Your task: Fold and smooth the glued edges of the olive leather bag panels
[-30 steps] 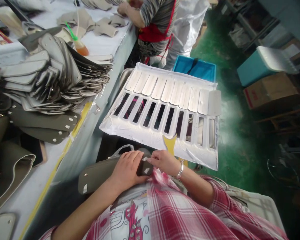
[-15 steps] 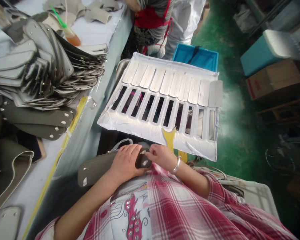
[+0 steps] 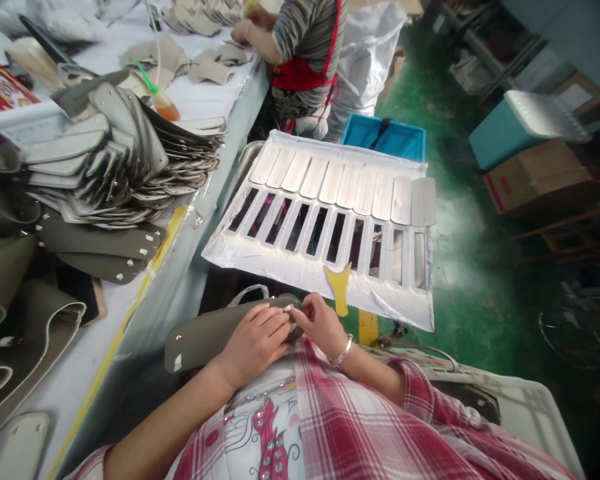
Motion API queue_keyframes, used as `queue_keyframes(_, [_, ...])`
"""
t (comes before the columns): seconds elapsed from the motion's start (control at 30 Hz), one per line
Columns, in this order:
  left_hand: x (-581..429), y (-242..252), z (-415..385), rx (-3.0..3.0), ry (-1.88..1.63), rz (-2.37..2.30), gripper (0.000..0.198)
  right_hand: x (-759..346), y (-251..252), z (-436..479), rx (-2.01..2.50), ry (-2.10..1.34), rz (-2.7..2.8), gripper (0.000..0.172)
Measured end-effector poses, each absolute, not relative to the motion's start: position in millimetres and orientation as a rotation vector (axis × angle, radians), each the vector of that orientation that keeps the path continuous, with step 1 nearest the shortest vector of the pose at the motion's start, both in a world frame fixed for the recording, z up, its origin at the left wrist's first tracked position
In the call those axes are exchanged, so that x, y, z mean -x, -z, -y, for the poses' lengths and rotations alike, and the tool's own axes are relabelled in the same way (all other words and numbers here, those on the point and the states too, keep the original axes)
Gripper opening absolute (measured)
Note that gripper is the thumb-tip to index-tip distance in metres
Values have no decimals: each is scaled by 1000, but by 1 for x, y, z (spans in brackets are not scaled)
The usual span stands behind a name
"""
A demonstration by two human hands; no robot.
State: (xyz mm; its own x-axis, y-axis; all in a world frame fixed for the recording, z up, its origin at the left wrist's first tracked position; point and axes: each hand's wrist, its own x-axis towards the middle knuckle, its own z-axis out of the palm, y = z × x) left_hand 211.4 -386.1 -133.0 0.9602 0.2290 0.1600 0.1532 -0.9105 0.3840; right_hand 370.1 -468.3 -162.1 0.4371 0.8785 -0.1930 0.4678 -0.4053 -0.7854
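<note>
Against my lap lies a long dark olive strap-like piece with rounded ends, a small metal stud and white tabs. My left hand is wrapped over its right part, pressing it down. At the piece's right end, the fingers of my right hand pinch at a small white tab. Just beyond my hands stands a white slotted rack with a row of pale, flat rounded pieces along its far half. A yellow forked tool hangs at its near edge.
To the left, a white table with a yellow edge strip carries a heap of grey strap pieces and dark olive ones. A co-worker sits ahead. A blue bin and a cardboard box stand on the green floor.
The view has shifted, so the table and rack sit lower in the picture. My right fingers have curled a little at the white tab; my left hand stays on the olive piece.
</note>
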Motion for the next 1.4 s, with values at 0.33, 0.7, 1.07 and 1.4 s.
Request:
queue_keyframes(0.33, [-103, 122, 390, -2399, -844, -1209, 27, -370, 141, 453, 1886, -282, 1661, 50])
queue_keyframes(0.7, [-29, 131, 365, -1281, -661, -1431, 29, -231, 133, 368, 1420, -420, 2444, 75])
queue_keyframes(1.07, [-21, 133, 341, -1511, -435, -1454, 29, -228, 136, 365, 1456, -408, 2519, 71])
queue_keyframes(1.4, [-13, 144, 333, -1514, -428, -1378, 24, -220, 137, 368, 1464, -321, 2548, 70])
